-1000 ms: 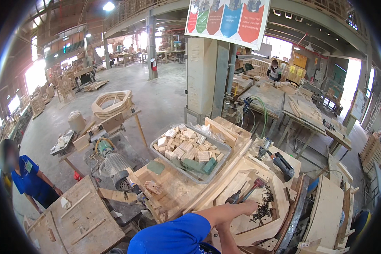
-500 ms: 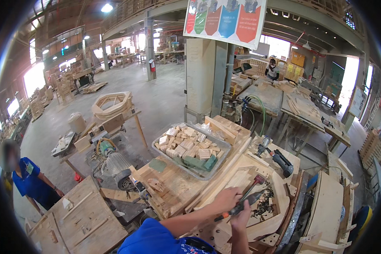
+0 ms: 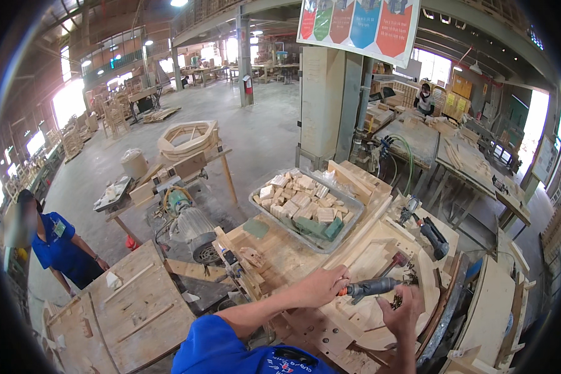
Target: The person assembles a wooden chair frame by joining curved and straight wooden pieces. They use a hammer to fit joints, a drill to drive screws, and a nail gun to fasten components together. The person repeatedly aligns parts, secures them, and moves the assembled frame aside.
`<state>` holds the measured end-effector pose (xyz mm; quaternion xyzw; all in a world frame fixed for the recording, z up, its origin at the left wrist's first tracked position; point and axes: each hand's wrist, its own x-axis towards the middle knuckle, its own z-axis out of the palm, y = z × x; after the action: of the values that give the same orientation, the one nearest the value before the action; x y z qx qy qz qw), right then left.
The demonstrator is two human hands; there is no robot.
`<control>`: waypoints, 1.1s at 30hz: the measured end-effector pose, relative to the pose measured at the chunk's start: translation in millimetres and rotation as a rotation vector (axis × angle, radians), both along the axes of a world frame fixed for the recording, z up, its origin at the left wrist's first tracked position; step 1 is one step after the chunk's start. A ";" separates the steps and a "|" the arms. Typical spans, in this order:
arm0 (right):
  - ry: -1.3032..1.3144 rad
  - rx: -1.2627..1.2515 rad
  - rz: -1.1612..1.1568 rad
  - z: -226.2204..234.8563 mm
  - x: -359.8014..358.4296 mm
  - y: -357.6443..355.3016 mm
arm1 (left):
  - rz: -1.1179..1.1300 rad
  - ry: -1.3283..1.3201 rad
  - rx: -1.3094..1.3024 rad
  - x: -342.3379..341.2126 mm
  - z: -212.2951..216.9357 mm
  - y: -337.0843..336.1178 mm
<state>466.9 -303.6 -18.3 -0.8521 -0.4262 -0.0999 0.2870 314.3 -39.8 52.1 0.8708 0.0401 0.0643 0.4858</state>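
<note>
A dark grey hand-held power tool (image 3: 371, 287) with an orange end lies across the front of my left hand (image 3: 323, 288), whose fingers are closed around the orange end. My right hand (image 3: 404, 311) is just beyond the tool's other end, thumb and fingers apart in a curve, over a heap of small dark screw-like pieces (image 3: 412, 275). The hand covers part of that heap. A hammer-like tool with a dark red head (image 3: 397, 258) lies behind the power tool, its handle partly hidden. Around them is a pale, angled wooden frame (image 3: 427, 269) on the bench.
A grey tray (image 3: 323, 248) of wood blocks stands behind my left hand. Right of it lies a black-handled power tool (image 3: 434, 238). A motor (image 3: 197, 232) and a plywood table (image 3: 124, 311) are at left, where a person in blue (image 3: 65, 246) stands. Curved panels (image 3: 483, 311) stand at right.
My right hand has let go of the power tool and moved right, over the dark pieces. The tool has swung nearly level in my left hand. The view has shifted.
</note>
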 end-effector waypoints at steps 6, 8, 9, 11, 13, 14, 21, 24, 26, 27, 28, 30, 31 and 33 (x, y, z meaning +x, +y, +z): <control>0.381 -0.373 0.685 72.6 17.2 18.0 | -0.338 0.005 0.131 -1.7 44.2 -15.2; 0.531 -0.492 0.673 72.7 13.5 21.2 | -0.348 0.004 0.224 -6.0 54.4 -17.2; 0.605 -0.552 0.667 72.1 12.2 22.6 | -0.285 -0.039 0.273 -3.8 51.0 -15.5; 0.392 -0.296 0.552 45.5 10.3 15.4 | -0.179 -0.129 0.355 4.9 39.6 -14.7; 0.120 -0.023 0.328 23.9 9.2 11.4 | -0.015 -0.630 0.452 8.9 40.8 -13.8; 0.171 0.076 0.227 16.7 14.3 10.2 | 0.011 -0.715 0.425 7.8 42.0 -16.1; 0.992 1.121 -0.224 -4.7 44.3 37.5 | -0.045 -0.068 -0.106 -0.6 -77.5 -56.9; 1.004 1.185 -0.214 -6.6 52.1 48.8 | -0.099 0.152 -0.190 9.6 -131.3 -63.0; 1.005 1.182 -0.238 -15.7 54.3 50.1 | -0.115 0.258 -0.317 11.7 -144.5 -71.5; 1.012 1.173 -0.247 -21.7 56.4 52.3 | -0.120 0.249 -0.319 11.8 -151.0 -73.6; 1.018 1.168 -0.249 -23.2 58.5 57.4 | -0.122 0.236 -0.314 13.8 -154.3 -71.8; 1.040 1.218 -0.299 -25.6 61.2 64.4 | -0.091 0.211 -0.233 17.4 -160.7 -61.8; 1.044 1.239 -0.345 -27.7 60.4 61.0 | -0.075 0.206 -0.169 15.6 -160.4 -61.8; 1.054 1.292 -0.351 -35.8 74.9 54.5 | -0.071 0.163 -0.153 21.2 -161.7 -60.1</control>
<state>541.8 -249.2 -54.2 -0.5101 0.0420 0.0431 0.8580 335.6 -99.9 -109.6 0.8343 0.0535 -0.0274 0.5480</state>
